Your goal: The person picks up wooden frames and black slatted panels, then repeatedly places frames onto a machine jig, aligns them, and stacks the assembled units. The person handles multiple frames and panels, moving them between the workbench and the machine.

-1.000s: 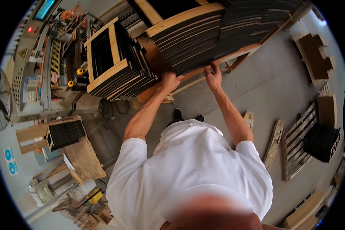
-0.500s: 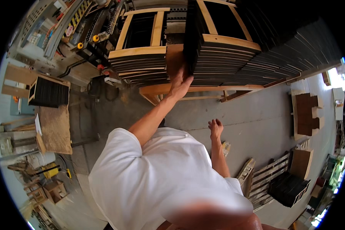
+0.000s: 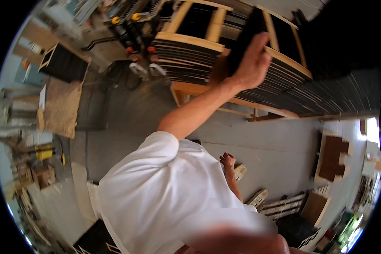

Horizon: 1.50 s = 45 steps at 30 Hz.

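Left hand (image 3: pixel 249 67) has come up from the gap to the near-left top corner of the right-hand frame stack (image 3: pixel 283 80), one o'clock from the person; right hand (image 3: pixel 227 160) has left the bench (image 3: pixel 188 87), so handling is one-handed now. Left arm reaches across, palm flattish, thumb apart, not clenched; can't tell if it's pressing. Right hangs two o'clock, half-curled, holding nothing.
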{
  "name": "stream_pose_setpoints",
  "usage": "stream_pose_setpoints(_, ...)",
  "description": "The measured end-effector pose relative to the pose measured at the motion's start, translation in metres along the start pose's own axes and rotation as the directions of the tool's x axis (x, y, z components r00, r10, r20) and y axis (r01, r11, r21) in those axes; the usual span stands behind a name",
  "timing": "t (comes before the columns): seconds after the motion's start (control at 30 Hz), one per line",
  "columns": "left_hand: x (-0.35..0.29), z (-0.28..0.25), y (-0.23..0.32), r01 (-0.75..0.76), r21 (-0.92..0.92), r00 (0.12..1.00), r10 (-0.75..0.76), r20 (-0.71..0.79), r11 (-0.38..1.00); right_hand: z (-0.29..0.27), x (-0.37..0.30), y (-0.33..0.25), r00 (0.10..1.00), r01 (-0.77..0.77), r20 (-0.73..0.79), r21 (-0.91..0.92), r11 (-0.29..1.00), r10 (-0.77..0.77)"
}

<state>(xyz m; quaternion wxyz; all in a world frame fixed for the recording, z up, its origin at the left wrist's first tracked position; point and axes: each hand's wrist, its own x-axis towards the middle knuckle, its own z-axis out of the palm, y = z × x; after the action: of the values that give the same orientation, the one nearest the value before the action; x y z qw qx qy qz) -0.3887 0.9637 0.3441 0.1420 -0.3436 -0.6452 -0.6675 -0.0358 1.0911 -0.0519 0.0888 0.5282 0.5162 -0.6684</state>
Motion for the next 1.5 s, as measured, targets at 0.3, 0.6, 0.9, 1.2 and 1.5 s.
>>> stream_pose_setpoints(0.3, -0.091, -0.073, 0.065, -0.113, -0.051, 0.994, 0.112, -0.014, 0.992, 0.091, -0.013, -0.019, 0.974, 0.118, 0.219, -0.246, 0.962, -0.064)
stream_pose_setpoints(0.6, -0.333, -0.349, 0.03, 0.736, 0.141, 0.671, -0.686, -0.283, 0.662, 0.248, -0.032, 0.016, 0.945, 0.106, 0.322, -0.475, 0.874, 0.061)
stream_pose_setpoints(0.9, -0.507, -0.663, 0.019, 0.643, -0.628, -0.096, -0.767, -0.634, 0.439, 0.54, -0.087, 0.051, 0.785, 0.367, 0.616, -0.548, 0.752, 0.066)
stream_pose_setpoints(1.2, -0.552, -0.885, 0.005, 0.535, -0.701, -0.152, -0.763, -0.628, 0.471, 0.858, -0.167, 0.046, 0.668, 0.384, 0.703, -0.607, 0.696, 0.244)
stream_pose_setpoints(1.5, -0.506, -1.15, -0.105, 0.582, -0.604, -0.063, -0.71, -0.701, 0.545, 1.151, -0.198, 0.063, 0.63, 0.29, 0.734, -0.527, 0.799, 0.255)
